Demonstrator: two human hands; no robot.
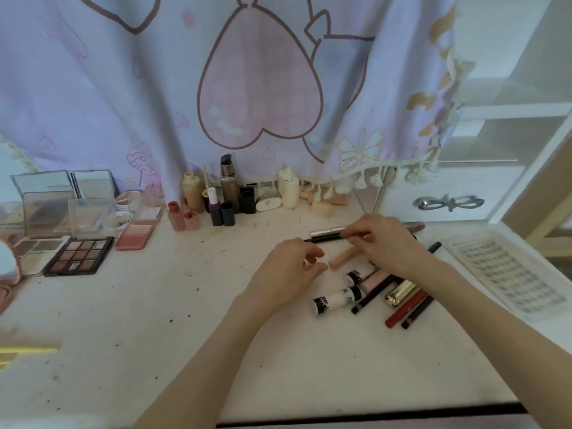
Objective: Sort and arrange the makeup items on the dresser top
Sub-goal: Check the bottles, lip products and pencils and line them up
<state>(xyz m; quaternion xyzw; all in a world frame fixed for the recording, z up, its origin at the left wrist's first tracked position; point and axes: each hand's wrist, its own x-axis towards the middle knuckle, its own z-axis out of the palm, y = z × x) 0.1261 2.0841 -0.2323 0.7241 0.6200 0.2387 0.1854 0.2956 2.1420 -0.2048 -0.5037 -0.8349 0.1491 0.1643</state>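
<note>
My right hand pinches the right end of a thin black pencil, which lies flat beside a silver-capped stick on the white dresser top. My left hand hovers just left of it with fingers loosely curled and nothing in them. A peach tube lies between the two hands. Under my right wrist lies a loose pile: two white tubes with black caps, a gold lipstick, a red pencil and dark pencils.
Eyeshadow palettes, a pink blush compact and clear cases sit at the left. Bottles and small tubes stand along the back under a hanging cloth. A false-lash tray lies at the right edge, below a drawer unit.
</note>
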